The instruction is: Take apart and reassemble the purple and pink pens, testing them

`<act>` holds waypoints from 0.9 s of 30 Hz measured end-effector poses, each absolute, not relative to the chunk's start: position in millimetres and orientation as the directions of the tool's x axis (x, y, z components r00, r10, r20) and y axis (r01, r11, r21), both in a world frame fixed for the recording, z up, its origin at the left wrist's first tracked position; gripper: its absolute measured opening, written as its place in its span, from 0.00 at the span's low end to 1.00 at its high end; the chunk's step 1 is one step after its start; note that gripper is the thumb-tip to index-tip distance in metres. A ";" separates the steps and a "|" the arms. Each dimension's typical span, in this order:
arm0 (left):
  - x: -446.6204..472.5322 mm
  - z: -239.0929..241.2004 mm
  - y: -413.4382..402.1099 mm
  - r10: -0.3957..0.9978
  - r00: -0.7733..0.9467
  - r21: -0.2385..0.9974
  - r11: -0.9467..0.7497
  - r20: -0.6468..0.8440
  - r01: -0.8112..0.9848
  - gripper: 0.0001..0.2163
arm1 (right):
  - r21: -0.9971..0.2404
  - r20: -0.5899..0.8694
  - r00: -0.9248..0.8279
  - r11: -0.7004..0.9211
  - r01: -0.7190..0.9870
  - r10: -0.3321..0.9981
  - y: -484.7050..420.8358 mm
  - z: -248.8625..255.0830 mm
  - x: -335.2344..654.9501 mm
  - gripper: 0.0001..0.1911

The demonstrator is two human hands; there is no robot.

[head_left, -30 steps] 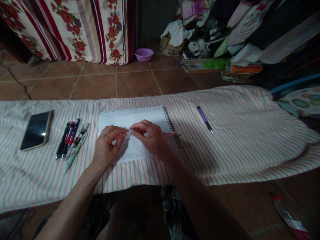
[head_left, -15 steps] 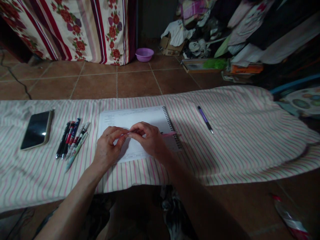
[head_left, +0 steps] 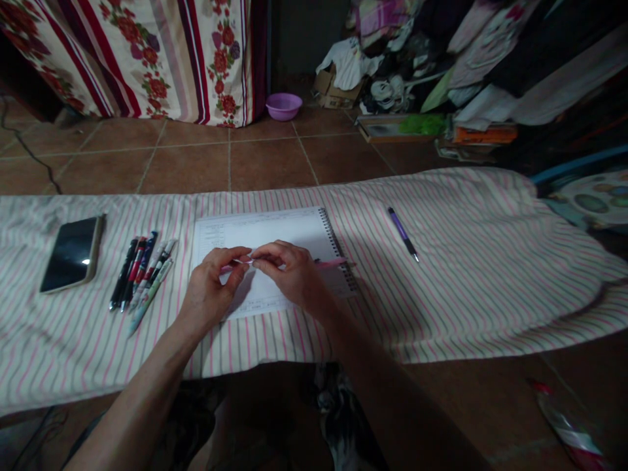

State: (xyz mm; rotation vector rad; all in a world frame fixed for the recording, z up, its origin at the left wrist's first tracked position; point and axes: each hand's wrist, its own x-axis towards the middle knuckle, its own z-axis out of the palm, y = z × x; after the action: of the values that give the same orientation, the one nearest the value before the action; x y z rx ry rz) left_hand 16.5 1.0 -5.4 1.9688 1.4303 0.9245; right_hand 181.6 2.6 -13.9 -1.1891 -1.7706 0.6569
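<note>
Both my hands meet over a spiral notebook [head_left: 275, 229] lying open on a striped cloth [head_left: 441, 288]. My left hand [head_left: 210, 288] pinches a small pink piece at its fingertips. My right hand [head_left: 292, 275] is closed round a pink pen [head_left: 333, 263], whose rear end sticks out to the right over the spiral binding. A thin metallic part shows between the two hands. The fingertips nearly touch.
Several pens [head_left: 142, 271] lie in a row left of the notebook, and a dark phone [head_left: 71, 254] lies further left. A purple pen [head_left: 402, 233] rests to the right. Beyond are tiled floor, a purple bowl [head_left: 283, 106], a floral cloth and piled clutter.
My hands have drawn slightly apart; a pink piece now shows in the left fingers and a thin metal part between the hands.
</note>
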 end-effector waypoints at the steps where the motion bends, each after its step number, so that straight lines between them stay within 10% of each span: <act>1: 15.8 -6.1 1.1 0.961 0.202 0.788 -0.271 0.189 0.553 0.12 | -0.800 0.369 -0.155 0.398 0.449 0.916 2.5 -13.4 181.5 0.02; 7: 12.5 -2.3 5.0 0.994 0.108 0.951 -0.026 -0.008 0.308 0.15 | -0.846 0.335 -0.096 0.345 0.407 0.937 4.1 -12.3 180.1 0.01; 14: -9.4 0.5 13.4 0.981 -0.187 0.846 0.058 0.050 0.530 0.12 | -0.891 0.280 -0.049 0.278 0.358 0.959 5.0 -12.6 180.6 0.01; 27: 10.2 1.0 4.1 0.994 0.088 0.826 -0.103 0.064 0.554 0.11 | -0.886 0.288 -0.085 0.299 0.355 0.954 6.3 -13.1 176.6 0.02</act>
State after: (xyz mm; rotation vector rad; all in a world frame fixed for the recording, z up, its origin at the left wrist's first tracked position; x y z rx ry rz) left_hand 10.2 4.1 1.0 1.7334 1.5330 0.8836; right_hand 176.6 6.3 -13.1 -1.2177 -1.6261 0.7993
